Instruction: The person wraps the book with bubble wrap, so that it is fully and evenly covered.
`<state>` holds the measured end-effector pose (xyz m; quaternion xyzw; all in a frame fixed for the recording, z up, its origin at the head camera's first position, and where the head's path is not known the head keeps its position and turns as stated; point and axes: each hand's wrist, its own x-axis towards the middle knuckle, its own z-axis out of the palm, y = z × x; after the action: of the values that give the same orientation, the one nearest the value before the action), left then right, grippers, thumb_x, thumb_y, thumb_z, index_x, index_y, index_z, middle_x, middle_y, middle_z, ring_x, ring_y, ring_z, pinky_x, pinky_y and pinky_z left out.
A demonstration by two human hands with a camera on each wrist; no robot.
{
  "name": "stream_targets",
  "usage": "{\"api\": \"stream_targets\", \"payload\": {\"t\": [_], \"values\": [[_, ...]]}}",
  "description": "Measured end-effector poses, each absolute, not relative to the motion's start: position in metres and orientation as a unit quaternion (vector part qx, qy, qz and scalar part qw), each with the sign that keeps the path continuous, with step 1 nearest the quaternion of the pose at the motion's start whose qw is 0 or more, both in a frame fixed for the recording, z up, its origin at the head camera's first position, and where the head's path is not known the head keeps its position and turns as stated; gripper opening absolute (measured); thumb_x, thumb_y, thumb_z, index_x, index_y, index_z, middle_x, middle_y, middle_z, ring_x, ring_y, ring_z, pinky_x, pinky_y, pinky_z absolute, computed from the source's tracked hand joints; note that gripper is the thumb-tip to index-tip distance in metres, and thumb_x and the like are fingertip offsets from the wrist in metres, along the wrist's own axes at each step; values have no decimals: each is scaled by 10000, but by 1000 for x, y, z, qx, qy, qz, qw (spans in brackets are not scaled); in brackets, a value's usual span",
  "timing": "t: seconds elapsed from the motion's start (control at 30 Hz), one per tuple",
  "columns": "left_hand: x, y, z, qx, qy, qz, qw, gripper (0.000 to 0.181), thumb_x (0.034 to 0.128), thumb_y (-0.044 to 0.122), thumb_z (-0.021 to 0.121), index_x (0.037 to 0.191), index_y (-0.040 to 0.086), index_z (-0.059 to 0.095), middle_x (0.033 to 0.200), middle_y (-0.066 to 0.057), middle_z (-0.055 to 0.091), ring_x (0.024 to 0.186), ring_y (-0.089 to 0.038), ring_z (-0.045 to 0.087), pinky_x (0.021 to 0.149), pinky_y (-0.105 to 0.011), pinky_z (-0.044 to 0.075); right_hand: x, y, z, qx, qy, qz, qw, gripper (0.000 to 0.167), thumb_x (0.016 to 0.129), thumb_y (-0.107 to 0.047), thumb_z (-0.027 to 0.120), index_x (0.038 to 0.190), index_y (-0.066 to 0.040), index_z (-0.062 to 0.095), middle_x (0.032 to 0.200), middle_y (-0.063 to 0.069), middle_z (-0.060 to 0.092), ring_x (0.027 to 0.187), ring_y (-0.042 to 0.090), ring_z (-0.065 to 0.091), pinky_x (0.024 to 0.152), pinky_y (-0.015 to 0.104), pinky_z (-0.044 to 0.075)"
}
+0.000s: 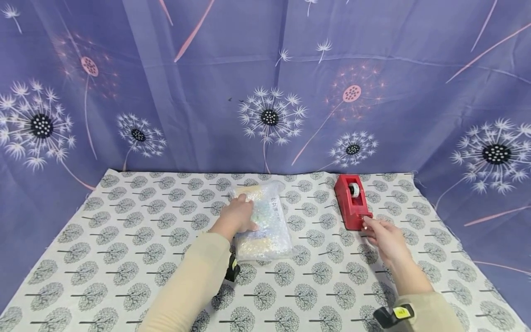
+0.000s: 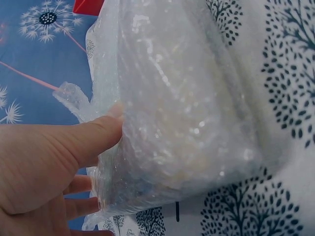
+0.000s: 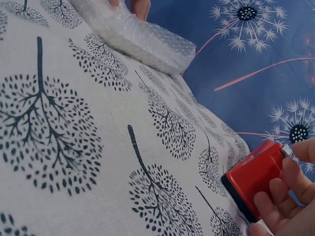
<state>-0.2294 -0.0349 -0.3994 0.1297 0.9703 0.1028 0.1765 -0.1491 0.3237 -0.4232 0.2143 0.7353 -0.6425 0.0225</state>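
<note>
A package in bubble wrap (image 1: pixel 265 216) lies on the table, with pale yellowish contents blurred by the wrap. On its left part rests my left hand (image 1: pixel 238 216), fingers spread and thumb apart. The left wrist view shows the thumb and fingertips touching the crinkled wrap (image 2: pixel 172 98). To the right stands a red tape dispenser (image 1: pixel 347 207) with a small roll of tape (image 1: pixel 354 190) in it. At its near end my right hand (image 1: pixel 383 237) pinches the tape's end between thumb and forefinger, by the cutter. The other fingers curl beside the dispenser's red body (image 3: pixel 256 177).
A white cloth with a tree print (image 1: pixel 137 258) covers the table. Behind the table hangs a blue-purple curtain with dandelions (image 1: pixel 207 92). Black straps with yellow labels sit at both wrists, the right strap (image 1: pixel 393 316) near the front edge of view.
</note>
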Motion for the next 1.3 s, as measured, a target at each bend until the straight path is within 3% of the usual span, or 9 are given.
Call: {"api": "stream_targets", "payload": {"t": [0.03,0.13,0.27,0.47,0.73,0.87,1.1,1.3], "values": [[-229,-35,-399,129,970,103,176,813,802,380,706,1457,64,343,1554,-180,201,1392,-400,277,1085,-574,337,-150,324,-424,218,747,-628,25,387,905,-405,606,1067,-57,555,844,-170,618,819,-21,604,800,159,524],[-230,-34,-399,129,971,100,175,813,801,385,708,1455,65,347,1550,-180,209,1390,-398,281,1073,-578,350,-151,324,-426,224,784,-578,31,574,898,-487,577,1179,11,522,1023,44,670,869,-3,589,846,205,516],[-231,-34,-400,129,971,96,177,812,803,393,707,1457,72,348,1548,-179,213,1391,-394,281,1066,-574,361,-152,322,-428,234,833,-500,17,626,903,-537,532,1154,35,558,1194,182,584,971,115,530,839,257,464],[-231,-33,-400,129,971,93,178,808,806,393,705,1459,79,348,1550,-175,213,1392,-393,278,1067,-570,363,-152,320,-428,247,851,-462,-27,491,910,-487,550,995,-5,597,1006,74,513,903,187,437,704,262,393],[-230,-34,-400,131,970,98,179,805,810,388,699,1461,77,341,1560,-177,190,1400,-404,258,1077,-585,341,-152,320,-428,240,851,-465,-51,371,910,-392,594,952,-24,618,1031,55,537,680,91,549,606,227,488],[-230,-34,-400,130,971,99,177,806,805,390,702,1457,75,349,1557,-181,194,1397,-405,262,1078,-588,337,-152,322,-428,226,855,-463,-49,389,909,-393,597,974,-9,615,1098,73,521,687,96,562,607,237,500],[-230,-34,-399,127,971,97,179,809,807,395,700,1460,78,343,1556,-178,197,1401,-399,258,1090,-580,325,-151,331,-426,171,883,-437,-29,375,925,-365,582,996,3,601,952,67,597,714,122,590,578,260,509],[-230,-34,-398,125,971,89,185,805,811,399,696,1462,83,342,1560,-173,189,1408,-397,244,1089,-580,327,-153,338,-422,111,906,-408,-15,342,932,-319,579,967,21,601,963,139,630,723,132,588,575,268,497]]}}
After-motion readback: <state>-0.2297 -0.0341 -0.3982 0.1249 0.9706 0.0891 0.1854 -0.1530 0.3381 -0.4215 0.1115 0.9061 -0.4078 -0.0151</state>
